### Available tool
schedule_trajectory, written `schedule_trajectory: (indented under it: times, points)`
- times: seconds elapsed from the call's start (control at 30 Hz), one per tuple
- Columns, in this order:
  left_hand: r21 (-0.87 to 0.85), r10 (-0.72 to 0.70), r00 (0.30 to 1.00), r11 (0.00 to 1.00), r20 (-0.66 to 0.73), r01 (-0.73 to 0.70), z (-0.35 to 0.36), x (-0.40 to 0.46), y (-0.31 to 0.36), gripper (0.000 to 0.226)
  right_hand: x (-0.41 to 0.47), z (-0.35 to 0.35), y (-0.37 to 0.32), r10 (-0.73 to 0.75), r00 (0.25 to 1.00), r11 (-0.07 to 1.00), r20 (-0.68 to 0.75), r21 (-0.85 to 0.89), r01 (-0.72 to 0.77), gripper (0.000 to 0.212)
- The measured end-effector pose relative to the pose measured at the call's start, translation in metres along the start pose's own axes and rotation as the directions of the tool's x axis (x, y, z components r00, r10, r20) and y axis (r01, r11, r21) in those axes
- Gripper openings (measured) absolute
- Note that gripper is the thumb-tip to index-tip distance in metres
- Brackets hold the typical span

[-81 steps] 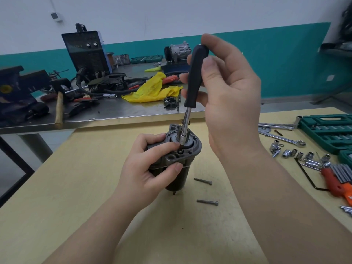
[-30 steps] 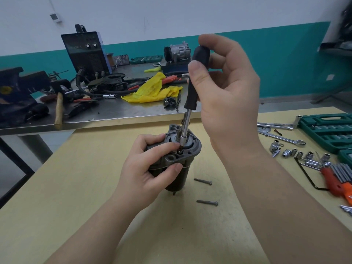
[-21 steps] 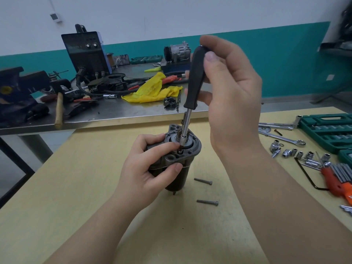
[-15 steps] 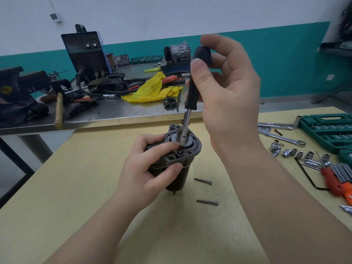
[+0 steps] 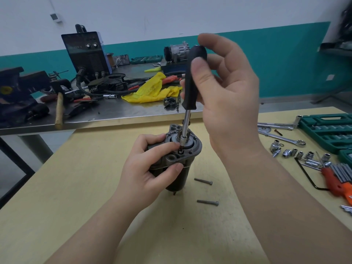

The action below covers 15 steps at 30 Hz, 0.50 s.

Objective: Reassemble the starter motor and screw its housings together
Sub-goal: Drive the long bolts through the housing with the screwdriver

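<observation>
The starter motor [image 5: 187,151] stands upright on the wooden table [image 5: 76,187], grey end housing on top, dark body below. My left hand [image 5: 150,168] grips the motor's side, thumb under the housing flange. My right hand [image 5: 224,88] holds the black handle of a socket driver [image 5: 192,82] between thumb and fingers. The driver's steel shaft runs down to a small socket seated on a bolt head in the housing top. Two loose long bolts [image 5: 203,181] [image 5: 207,202] lie on the table just right of the motor.
Right of the motor lie several sockets [image 5: 301,154], a combination wrench [image 5: 282,138], a black hex key [image 5: 308,176], an orange hex-key set [image 5: 337,180] and a green socket case [image 5: 327,130]. A steel bench [image 5: 114,113] behind carries a welder [image 5: 87,54], a yellow rag [image 5: 152,90] and a hammer [image 5: 59,111].
My right hand's thumb and fingers have shifted round the driver handle, twirling it in place. The motor, my left hand and the loose bolts have stayed put.
</observation>
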<state>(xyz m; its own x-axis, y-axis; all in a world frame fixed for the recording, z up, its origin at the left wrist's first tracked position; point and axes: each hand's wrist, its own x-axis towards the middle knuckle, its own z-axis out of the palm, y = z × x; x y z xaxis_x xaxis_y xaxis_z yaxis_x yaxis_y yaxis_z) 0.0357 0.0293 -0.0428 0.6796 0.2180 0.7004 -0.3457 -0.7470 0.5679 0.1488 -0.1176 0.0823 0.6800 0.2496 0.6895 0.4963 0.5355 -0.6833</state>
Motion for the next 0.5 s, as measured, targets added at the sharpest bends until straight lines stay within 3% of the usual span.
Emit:
schedule_trajectory:
  times: [0.17, 0.37, 0.5]
  points:
    - [0.026, 0.015, 1.0, 1.0, 0.002, -0.015, -0.0007, 0.0005, -0.0015, 0.043, 0.0019, 0.0, 0.0023, -0.033, 0.999, 0.997, -0.024, -0.077, 0.031, 0.026]
    - [0.076, 0.044, 0.999, 0.996, 0.004, -0.044, -0.0003, 0.0015, -0.004, 0.047, -0.0018, -0.0019, 0.0, 0.07, 0.998, 0.991, -0.005, 0.111, -0.069, 0.026]
    - [0.09, 0.056, 0.998, 0.994, 0.006, -0.056, -0.0005, 0.0016, -0.0048, 0.045, -0.0011, 0.0011, 0.0006, 0.012, 1.0, 1.0, -0.016, 0.005, -0.012, 0.025]
